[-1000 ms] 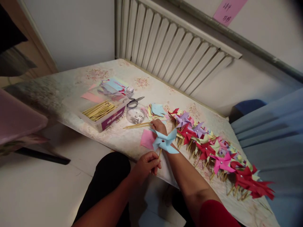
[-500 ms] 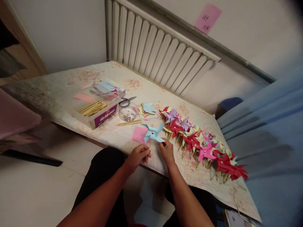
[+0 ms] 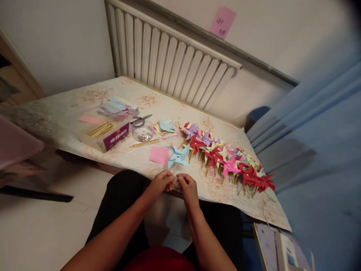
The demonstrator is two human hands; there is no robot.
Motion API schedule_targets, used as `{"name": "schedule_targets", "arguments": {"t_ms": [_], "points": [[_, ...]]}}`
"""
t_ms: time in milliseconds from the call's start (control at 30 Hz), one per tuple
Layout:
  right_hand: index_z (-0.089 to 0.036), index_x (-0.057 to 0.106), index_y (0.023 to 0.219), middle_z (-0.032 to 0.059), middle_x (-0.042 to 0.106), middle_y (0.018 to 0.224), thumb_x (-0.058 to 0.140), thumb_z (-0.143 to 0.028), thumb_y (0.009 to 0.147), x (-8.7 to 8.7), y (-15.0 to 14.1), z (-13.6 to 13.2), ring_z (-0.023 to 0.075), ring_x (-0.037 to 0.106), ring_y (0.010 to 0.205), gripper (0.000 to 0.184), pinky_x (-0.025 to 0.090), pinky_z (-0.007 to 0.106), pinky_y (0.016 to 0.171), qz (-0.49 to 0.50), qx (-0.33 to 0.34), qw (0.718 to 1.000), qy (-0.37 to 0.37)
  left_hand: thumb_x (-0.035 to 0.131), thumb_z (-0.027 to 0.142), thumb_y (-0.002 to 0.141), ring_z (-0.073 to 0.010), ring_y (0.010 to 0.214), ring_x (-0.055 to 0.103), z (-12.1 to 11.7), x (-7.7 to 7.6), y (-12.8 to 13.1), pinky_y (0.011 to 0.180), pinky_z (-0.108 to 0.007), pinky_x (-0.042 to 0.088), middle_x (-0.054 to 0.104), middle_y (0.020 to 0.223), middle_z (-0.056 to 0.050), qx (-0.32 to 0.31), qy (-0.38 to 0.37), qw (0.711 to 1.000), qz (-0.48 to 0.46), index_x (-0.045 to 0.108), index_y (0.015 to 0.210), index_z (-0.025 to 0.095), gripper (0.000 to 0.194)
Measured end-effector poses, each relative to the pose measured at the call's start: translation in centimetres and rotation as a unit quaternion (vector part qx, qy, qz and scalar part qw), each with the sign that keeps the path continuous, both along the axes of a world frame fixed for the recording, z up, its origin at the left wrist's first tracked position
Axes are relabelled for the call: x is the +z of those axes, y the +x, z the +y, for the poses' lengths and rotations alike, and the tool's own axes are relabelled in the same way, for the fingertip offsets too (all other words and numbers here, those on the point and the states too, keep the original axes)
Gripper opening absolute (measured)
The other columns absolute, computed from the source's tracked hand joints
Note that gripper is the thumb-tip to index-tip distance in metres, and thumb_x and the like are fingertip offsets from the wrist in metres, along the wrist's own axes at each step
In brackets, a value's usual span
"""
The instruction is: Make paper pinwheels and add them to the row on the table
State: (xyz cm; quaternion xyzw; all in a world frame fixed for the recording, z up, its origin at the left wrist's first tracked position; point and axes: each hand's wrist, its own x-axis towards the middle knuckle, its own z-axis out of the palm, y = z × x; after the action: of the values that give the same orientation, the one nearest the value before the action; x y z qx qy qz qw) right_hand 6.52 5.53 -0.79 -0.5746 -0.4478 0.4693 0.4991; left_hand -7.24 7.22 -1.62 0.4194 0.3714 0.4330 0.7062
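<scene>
A light blue paper pinwheel [image 3: 177, 155] on a thin wooden stick stands just above the table's near edge. My left hand [image 3: 160, 181] is closed around the lower end of the stick. My right hand [image 3: 186, 187] is closed beside it, fingertips pinched at the same stick end. A pink paper square [image 3: 159, 154] lies on the table just left of the pinwheel. A long row of finished pinwheels [image 3: 225, 157] in red, purple, pink and yellow stretches to the right.
On the flowered table cover [image 3: 70, 109] stand a box of wooden sticks [image 3: 105, 134], a clear dish of pins [image 3: 142, 133], scissors [image 3: 141, 120] and stacked paper squares [image 3: 166, 127]. A radiator [image 3: 169, 60] lines the wall behind. Blue fabric [image 3: 316, 150] fills the right side.
My right hand drew back from behind the pinwheel to the stick's lower end beside my left hand. The camera view shifted, moving the table leftward in the picture.
</scene>
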Motion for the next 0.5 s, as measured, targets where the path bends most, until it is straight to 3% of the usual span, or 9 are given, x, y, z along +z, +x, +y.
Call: {"name": "schedule_targets", "arguments": {"t_ms": [500], "points": [[-0.018,0.058,0.069,-0.0070,0.048,0.046,0.063,-0.040,0.070,2.2,2.2,-4.5,0.0081,0.037,0.041,0.022,0.026,0.020,0.042,0.082,-0.022,0.996,-0.015,0.063,0.040,0.071,-0.0070,0.045,0.048,-4.2,2.7,4.1,0.046,-0.020,0.033,0.059,0.061,0.001,-0.059,-0.011,0.997,0.044,0.049,0.072,0.016,0.028]]}}
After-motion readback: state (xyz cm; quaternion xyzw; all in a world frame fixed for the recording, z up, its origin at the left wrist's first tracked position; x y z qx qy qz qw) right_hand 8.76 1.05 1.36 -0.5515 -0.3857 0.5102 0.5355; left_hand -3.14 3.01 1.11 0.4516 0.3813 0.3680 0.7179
